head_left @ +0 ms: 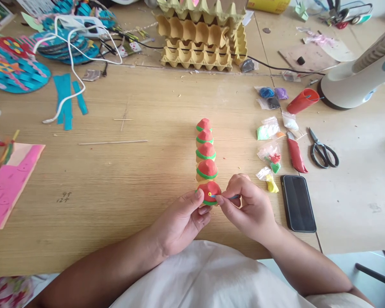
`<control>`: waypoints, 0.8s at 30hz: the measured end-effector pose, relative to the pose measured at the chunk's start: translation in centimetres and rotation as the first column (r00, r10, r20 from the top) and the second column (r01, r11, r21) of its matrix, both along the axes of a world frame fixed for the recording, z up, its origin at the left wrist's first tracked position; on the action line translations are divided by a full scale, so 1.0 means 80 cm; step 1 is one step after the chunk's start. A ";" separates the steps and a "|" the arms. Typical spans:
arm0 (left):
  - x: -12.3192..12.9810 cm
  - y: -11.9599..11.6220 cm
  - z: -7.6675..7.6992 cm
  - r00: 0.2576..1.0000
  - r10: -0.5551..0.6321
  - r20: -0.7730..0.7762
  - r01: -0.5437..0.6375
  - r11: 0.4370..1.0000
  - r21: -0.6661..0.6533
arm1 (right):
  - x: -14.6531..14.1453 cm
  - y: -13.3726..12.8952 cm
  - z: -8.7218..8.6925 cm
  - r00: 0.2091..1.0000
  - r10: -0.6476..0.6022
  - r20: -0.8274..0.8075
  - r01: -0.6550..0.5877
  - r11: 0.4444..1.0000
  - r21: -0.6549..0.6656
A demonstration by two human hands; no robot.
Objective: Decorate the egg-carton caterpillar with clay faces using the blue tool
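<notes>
- My left hand covers part of the near end of the caterpillar-like strip, so I cannot make out its underside; the thumb presses the side of the closest dome and the fingers curl below.
- My right hand pinches a thin blue tool between thumb and fingers, which hide much of its length; its tip meets or nearly meets a small yellow ring on the closest dome, too small to tell which.
- A white appliance is cut off at the right edge, a pink piece at the left, and the stacked egg cartons at the top.
- The strip lies on the table straight in front of me, running away from my hands, with bare wood around its far end.
- To the right are small bags of coloured clay, a green one and a yellow one among them, then a red-handled cutter, scissors and a dark-screened phone.
- To the left lies a slim wooden stick, well apart from the strip.
- Five rounded red caps, each rimmed in green, sit in a row on yellowish cups; the cartons are bumpy and pulpy, the table smooth-grained.
</notes>
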State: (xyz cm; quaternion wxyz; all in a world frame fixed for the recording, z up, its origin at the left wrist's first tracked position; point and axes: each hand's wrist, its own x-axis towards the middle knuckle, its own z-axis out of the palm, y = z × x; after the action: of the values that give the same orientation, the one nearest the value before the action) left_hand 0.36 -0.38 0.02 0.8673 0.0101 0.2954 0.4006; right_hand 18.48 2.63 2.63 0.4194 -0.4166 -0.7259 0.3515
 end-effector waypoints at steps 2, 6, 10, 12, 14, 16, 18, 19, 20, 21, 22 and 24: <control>0.000 0.000 0.000 1.000 -0.001 -0.011 0.001 1.000 0.003 | -0.001 0.000 0.001 1.000 -0.010 0.014 0.010 1.000 -0.003; -0.001 0.000 0.000 1.000 0.000 -0.025 0.000 1.000 0.007 | -0.001 -0.001 0.002 1.000 -0.011 0.012 0.011 1.000 -0.009; -0.001 0.001 0.000 0.999 -0.001 -0.037 0.001 1.000 0.004 | 0.000 -0.002 0.003 0.999 0.013 -0.030 -0.014 0.999 -0.036; -0.001 0.001 0.001 0.999 0.001 -0.035 -0.001 1.000 -0.003 | 0.001 -0.001 0.002 0.999 0.004 -0.033 -0.006 0.999 -0.048; -0.001 0.002 0.002 1.000 0.004 -0.029 -0.004 1.000 -0.003 | 0.002 -0.001 0.002 1.000 -0.001 -0.029 0.000 0.999 -0.054; 0.000 0.002 0.002 1.000 0.008 -0.022 -0.008 1.000 0.000 | 0.002 -0.001 0.001 0.999 0.019 -0.027 -0.020 0.999 -0.045; 0.000 0.003 0.002 1.000 0.012 -0.015 -0.011 1.000 0.005 | 0.002 -0.001 0.001 0.999 0.037 -0.010 -0.038 0.999 -0.015; 0.000 0.003 0.002 1.000 0.012 -0.012 -0.012 1.000 0.008 | 0.002 -0.001 0.001 0.999 0.035 0.006 -0.035 0.999 -0.002; 0.000 0.003 0.002 1.000 0.011 -0.010 -0.011 1.000 0.009 | 0.001 -0.001 0.001 0.999 0.027 0.022 -0.028 1.000 0.007; 0.000 0.003 0.001 1.000 0.009 -0.012 -0.009 1.000 0.010 | 0.001 -0.001 0.001 0.999 0.019 0.034 -0.019 1.000 0.011; 0.000 0.003 0.001 1.000 0.008 -0.017 -0.008 1.000 0.008 | 0.001 -0.002 0.001 0.999 0.015 0.040 -0.015 1.000 0.010; 0.000 0.002 0.001 1.000 0.013 -0.028 -0.013 1.000 0.001 | 0.002 -0.002 0.001 0.999 0.028 0.032 -0.028 1.000 0.003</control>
State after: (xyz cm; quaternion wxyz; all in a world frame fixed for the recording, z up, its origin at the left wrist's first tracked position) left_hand 0.36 -0.19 0.07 0.8604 0.0144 0.3073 0.4062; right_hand 18.60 2.48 2.71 0.4035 -0.4112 -0.7389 0.3496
